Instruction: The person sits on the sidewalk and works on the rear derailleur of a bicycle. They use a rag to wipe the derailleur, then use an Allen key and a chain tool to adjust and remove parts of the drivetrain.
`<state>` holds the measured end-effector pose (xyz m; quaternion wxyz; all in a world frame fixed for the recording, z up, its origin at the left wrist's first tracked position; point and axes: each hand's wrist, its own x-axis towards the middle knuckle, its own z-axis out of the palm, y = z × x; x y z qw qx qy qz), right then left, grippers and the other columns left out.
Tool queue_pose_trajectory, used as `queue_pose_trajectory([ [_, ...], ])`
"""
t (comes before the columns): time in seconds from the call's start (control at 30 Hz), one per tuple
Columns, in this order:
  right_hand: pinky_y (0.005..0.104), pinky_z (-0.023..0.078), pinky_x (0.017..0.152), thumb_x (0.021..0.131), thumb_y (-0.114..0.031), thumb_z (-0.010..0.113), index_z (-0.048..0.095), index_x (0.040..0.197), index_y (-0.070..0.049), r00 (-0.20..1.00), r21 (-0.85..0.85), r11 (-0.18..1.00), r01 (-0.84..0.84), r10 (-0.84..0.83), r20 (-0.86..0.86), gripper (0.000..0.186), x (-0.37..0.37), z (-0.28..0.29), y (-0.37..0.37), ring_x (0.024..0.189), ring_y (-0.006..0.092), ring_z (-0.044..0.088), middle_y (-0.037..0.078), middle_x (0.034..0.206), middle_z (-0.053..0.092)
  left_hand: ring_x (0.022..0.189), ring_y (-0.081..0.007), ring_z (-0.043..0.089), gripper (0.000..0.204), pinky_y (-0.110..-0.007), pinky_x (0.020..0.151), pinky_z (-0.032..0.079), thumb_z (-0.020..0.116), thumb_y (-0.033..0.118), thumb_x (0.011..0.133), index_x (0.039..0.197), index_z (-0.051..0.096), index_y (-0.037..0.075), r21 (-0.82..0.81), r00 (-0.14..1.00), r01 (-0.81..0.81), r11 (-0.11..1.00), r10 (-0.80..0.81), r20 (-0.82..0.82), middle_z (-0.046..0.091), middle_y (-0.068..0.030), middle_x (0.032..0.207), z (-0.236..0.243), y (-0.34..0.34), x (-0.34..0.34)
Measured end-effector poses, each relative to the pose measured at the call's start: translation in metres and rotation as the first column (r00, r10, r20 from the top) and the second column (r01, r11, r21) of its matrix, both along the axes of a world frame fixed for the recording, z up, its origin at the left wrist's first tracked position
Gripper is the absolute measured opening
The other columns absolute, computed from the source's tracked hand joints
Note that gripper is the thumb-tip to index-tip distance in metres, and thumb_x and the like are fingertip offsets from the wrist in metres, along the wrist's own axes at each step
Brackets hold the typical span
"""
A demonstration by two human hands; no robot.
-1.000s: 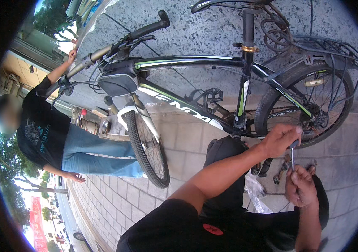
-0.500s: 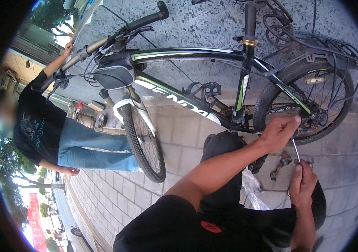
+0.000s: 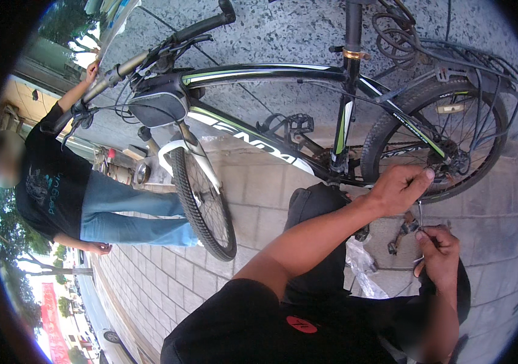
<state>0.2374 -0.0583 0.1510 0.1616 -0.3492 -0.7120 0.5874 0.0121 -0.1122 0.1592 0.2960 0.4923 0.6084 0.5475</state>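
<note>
My left hand (image 3: 401,189) is curled closed beside the rear wheel (image 3: 371,155) of a black, white and green bicycle (image 3: 265,142). Below it, my right hand (image 3: 440,247) pinches a thin shiny shaft between thumb and fingers. The shaft looks like that of a screwdriver (image 3: 420,213) and runs up to my left fist, which hides its upper end. Beyond my left hand lie the wheel's hub and gear parts (image 3: 456,162), partly covered by spokes. A dark, worn metal part (image 3: 403,233) rests on the paving between my right hand and my knee.
Clear plastic wrapping (image 3: 365,267) lies by my legs. A person in a black shirt and jeans (image 3: 122,206) stands at the left, one raised hand near the handlebar (image 3: 128,70). Loose cords (image 3: 483,67) hang over the rear rack. A speckled grey wall (image 3: 283,36) stands behind the bicycle.
My right hand has shifted slightly left and the shaft now stands more upright, with less of it showing. My left hand stays closed by the wheel. The whole view has shifted a little.
</note>
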Motion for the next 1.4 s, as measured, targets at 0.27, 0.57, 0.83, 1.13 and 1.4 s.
queue_pose_trajectory([
  [0.27,0.026,0.045,0.065,0.093,-0.001,0.068,0.061,0.102,0.001,0.995,-0.12,0.993,-0.002,-0.01,-0.102,0.011,-0.008,0.004,-0.007,0.066,0.0081,0.053,0.0,0.081,0.062,0.068,-0.0115,0.042,0.047,-0.036,0.06,0.04,0.051,0.036,0.106,0.077,0.055,0.0,-0.069,0.997,0.057,0.996,-0.06,-0.044,0.044,-0.0018,0.065,0.008,-0.001,0.011],
  [0.57,0.0267,0.047,0.07,0.099,-0.01,0.066,0.069,0.096,0.0,0.993,-0.133,0.987,-0.093,0.102,0.066,0.011,-0.008,0.021,-0.006,0.07,0.0086,0.055,0.001,0.083,0.066,0.071,-0.0107,0.046,0.047,-0.035,0.067,0.043,0.048,0.037,0.107,0.081,0.064,0.001,-0.161,0.985,0.059,0.985,-0.031,0.172,0.05,-0.0011,0.068,-0.014,0.001,0.008],
  [0.83,0.028,0.047,0.062,0.093,-0.014,0.075,0.058,0.094,-0.003,0.987,-0.144,0.977,-0.158,0.152,-0.051,0.021,-0.008,0.001,0.008,0.075,0.007,0.055,-0.001,0.077,0.055,0.082,-0.0251,0.067,0.056,-0.039,0.076,0.052,0.033,0.045,0.107,0.087,0.071,0.008,-0.196,0.962,0.064,0.978,-0.113,-0.249,0.069,-0.009,0.081,-0.02,0.008,0.008],
  [1.13,0.0252,0.047,0.069,0.107,-0.027,0.054,0.07,0.102,-0.001,0.975,-0.437,0.884,-0.167,0.081,-0.208,0.031,-0.022,0.012,0.013,0.075,0.0055,0.056,-0.001,0.081,0.063,0.075,-0.0167,0.06,0.065,-0.032,0.077,0.047,0.025,0.044,0.108,0.091,0.071,0.001,-0.341,0.987,0.058,0.938,-0.003,0.159,0.067,-0.0071,0.08,-0.005,0.01,0.026],
  [1.4,0.0357,0.053,0.069,0.101,-0.022,0.064,0.07,0.105,0.002,0.979,0.335,0.94,0.067,0.003,-0.205,0.025,-0.03,0.004,0.003,0.075,0.0243,0.067,0.011,0.085,0.068,0.077,-0.0183,0.06,0.068,-0.035,0.081,0.047,0.026,0.048,0.108,0.09,0.071,0.001,-0.429,0.982,-0.078,0.9,0.143,0.121,0.067,-0.0084,0.079,0.0,0.008,0.025],
])
